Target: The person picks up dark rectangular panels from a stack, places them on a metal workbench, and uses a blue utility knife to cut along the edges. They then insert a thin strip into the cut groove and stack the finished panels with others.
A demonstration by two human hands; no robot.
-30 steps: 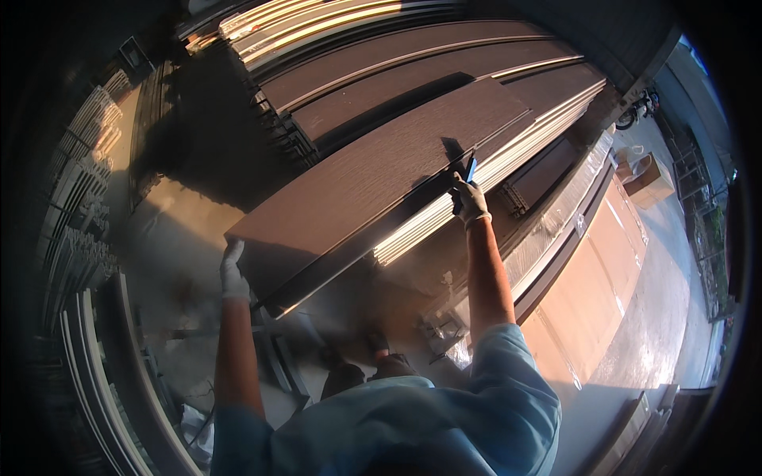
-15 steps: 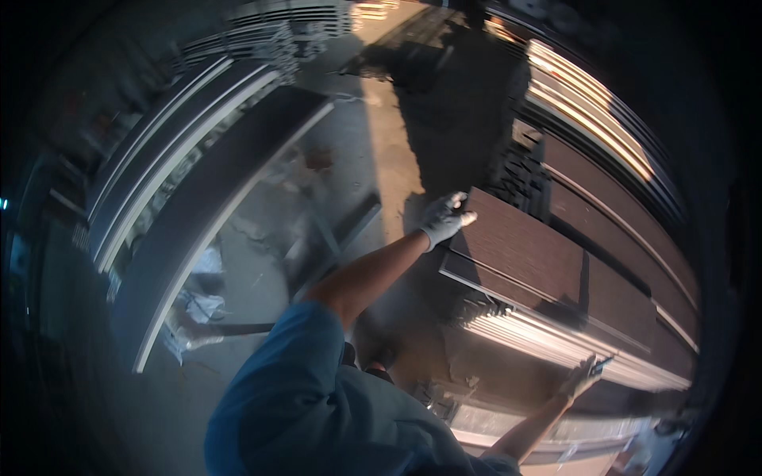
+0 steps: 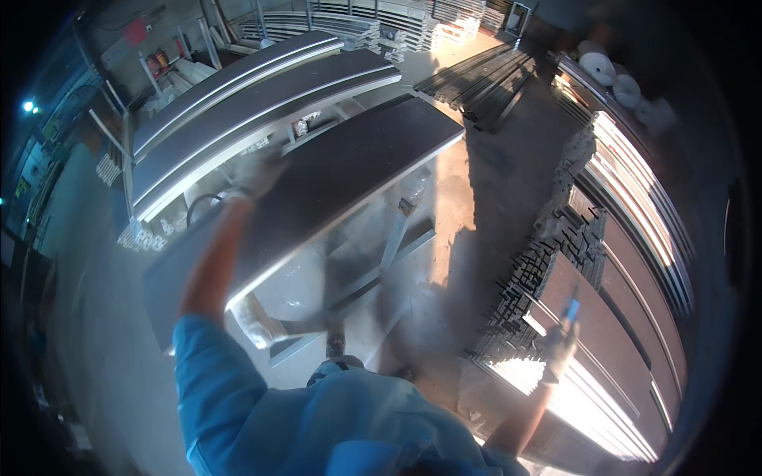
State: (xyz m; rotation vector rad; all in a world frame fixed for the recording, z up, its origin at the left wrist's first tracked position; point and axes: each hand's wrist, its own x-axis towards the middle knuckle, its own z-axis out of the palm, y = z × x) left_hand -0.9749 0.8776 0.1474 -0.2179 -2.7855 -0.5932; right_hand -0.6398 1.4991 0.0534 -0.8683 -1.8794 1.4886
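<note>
Over the far left part of a long dark panel [image 3: 341, 166], my left hand [image 3: 258, 176] is raised in a glove. Motion smears its fingers, and I cannot tell whether it touches the panel. My gloved right hand [image 3: 560, 343] is closed around a small, slim tool with a blue end [image 3: 573, 309], too blurred to tell its kind. That hand is in front of a stack of brown boards [image 3: 595, 317] on the right.
Two more dark panels [image 3: 302, 95] lie beyond the near one. Long dark strips [image 3: 480, 79] lie on the floor at the back. White rolls [image 3: 597, 68] stand at the far right, behind bundled light profiles [image 3: 635, 190]. A metal frame [image 3: 389, 262] is below the near panel.
My left hand has left the end of a brown board and swung left over the dark panel. My view has turned left. The blue-ended tool remains in my right hand.
</note>
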